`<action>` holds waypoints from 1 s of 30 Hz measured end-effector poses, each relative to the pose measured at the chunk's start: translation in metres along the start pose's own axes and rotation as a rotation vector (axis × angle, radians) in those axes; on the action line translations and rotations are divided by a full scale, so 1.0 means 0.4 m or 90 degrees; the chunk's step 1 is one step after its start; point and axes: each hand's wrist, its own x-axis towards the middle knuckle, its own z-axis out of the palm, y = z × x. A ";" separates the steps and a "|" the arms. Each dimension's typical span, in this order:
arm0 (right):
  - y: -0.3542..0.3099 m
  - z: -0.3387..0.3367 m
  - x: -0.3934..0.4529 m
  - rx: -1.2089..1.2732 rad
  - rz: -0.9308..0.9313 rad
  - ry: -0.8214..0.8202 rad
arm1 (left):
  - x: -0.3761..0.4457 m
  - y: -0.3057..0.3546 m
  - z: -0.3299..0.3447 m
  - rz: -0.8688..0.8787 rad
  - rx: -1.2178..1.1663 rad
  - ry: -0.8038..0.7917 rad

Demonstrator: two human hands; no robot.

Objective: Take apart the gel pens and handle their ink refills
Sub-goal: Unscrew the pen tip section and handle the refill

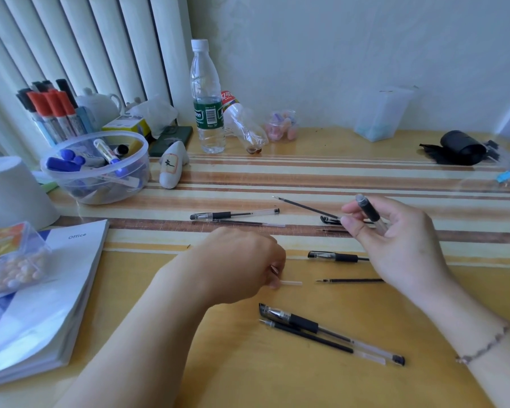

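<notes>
The right hand (pixel 401 242) pinches a pen barrel (pixel 371 214) (grip end up); the left hand (pixel 242 266) nips a clear refill tube (pixel 290 283), right of the "Office" booklet (pixel 56 287).

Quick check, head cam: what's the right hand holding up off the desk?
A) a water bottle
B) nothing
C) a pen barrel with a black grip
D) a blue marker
C: the right hand pinches a clear pen barrel with a black grip above the desk; the water bottle stands at the back.
</notes>
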 end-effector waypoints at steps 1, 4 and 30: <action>-0.001 0.002 -0.001 -0.001 -0.005 -0.004 | 0.000 0.002 0.004 0.001 0.012 -0.001; -0.001 0.009 -0.002 -0.003 -0.006 -0.018 | -0.002 0.005 0.012 -0.002 0.035 -0.008; -0.040 0.016 -0.018 -0.110 -0.095 -0.209 | 0.008 -0.073 -0.017 -0.095 -0.189 0.100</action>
